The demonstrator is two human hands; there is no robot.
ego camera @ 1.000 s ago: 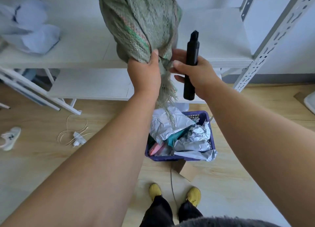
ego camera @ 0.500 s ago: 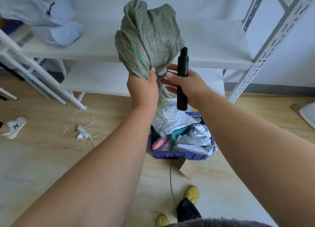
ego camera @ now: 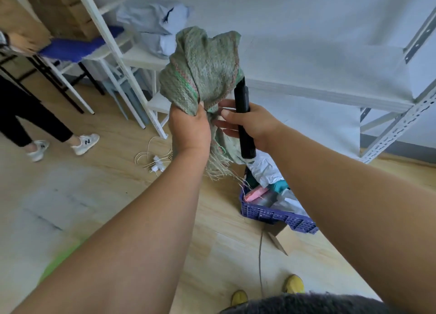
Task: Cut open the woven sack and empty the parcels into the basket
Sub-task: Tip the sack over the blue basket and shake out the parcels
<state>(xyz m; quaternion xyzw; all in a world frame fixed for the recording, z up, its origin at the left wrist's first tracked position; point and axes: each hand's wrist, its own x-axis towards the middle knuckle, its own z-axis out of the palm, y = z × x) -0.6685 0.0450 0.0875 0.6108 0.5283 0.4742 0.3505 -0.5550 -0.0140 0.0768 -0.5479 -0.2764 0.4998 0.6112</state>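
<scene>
The left hand (ego camera: pixel 188 127) grips the bunched woven sack (ego camera: pixel 203 68), which rises above the grip; frayed strands hang below it. Just right of the grip, the right hand (ego camera: pixel 250 125) holds the cutter (ego camera: pixel 244 120) upright. The basket (ego camera: pixel 278 215) of parcels (ego camera: pixel 265 169) sits on the floor (ego camera: pixel 94 195) below and right of the grip.

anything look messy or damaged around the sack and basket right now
Yes. The woven sack, bunched in the left hand, has a frayed cut edge with loose strands hanging down. A white cord lies tangled on the floor near the shelf leg. Parcels heap above the purple basket rim.
</scene>
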